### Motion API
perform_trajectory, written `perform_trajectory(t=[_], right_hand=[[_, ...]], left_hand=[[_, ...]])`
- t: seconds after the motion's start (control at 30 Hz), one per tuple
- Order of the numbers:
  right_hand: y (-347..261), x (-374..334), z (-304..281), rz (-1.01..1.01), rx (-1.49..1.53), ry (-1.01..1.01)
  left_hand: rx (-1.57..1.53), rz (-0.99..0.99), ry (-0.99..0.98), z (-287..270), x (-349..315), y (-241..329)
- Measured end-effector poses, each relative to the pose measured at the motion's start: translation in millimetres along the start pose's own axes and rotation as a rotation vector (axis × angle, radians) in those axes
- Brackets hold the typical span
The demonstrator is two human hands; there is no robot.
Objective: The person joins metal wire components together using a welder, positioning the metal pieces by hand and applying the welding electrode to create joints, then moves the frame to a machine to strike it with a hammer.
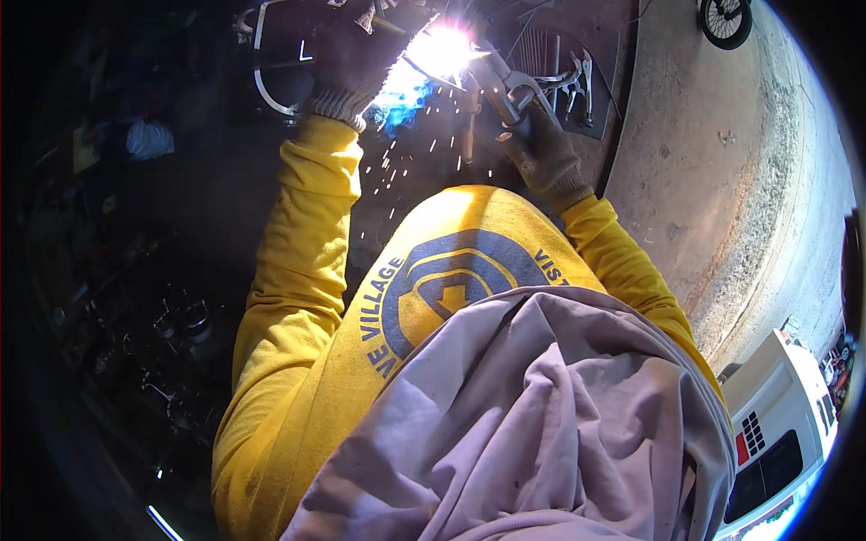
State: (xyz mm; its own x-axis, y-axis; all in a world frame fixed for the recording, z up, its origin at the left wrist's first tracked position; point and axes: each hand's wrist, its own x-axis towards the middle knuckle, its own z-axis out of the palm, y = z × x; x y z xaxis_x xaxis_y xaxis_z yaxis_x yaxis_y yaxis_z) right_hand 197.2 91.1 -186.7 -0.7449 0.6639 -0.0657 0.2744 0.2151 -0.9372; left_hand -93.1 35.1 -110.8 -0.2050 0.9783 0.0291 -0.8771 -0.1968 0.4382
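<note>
A blinding white welding arc [444, 50] burns at the top middle, with blue-lit smoke [401, 104] and sparks falling below it. My right hand [546, 153], in a worn work glove, is closed round a grey metal welding torch [496, 81] whose front end points into the glare. Close to the arc on its left is my left hand [347, 68], in a dark glove with a knitted cuff. Its fingers are lost in shadow and glare, so I cannot make out a grip. The workpiece under the arc is mostly washed out.
Locking pliers [577, 86] lie on the dark bench [591, 122] at the right. A curved metal frame [259, 68] stands left of my left glove. Further right are a concrete floor [677, 180], a spoked wheel [725, 20] and a white vehicle [767, 388]. Dark clutter fills the left.
</note>
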Motion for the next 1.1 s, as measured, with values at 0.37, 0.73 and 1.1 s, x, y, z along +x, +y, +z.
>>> perform_trajectory(t=[0.37, 0.73, 1.1], right_hand=[[5.1, -4.3, -5.9, -0.077, -0.043, -0.024], [10.5, -9.1, 2.9, -0.083, 0.109, 0.072], [2.4, -6.4, 1.9, 0.014, 0.091, 0.032]], left_hand=[[0.006, 0.001, -0.001, -0.8, -5.7, 7.6], [0.008, -0.003, 0.006, -2.1, -7.9, 3.8], [0.006, -0.003, 0.0, -5.6, -4.2, 1.6]])
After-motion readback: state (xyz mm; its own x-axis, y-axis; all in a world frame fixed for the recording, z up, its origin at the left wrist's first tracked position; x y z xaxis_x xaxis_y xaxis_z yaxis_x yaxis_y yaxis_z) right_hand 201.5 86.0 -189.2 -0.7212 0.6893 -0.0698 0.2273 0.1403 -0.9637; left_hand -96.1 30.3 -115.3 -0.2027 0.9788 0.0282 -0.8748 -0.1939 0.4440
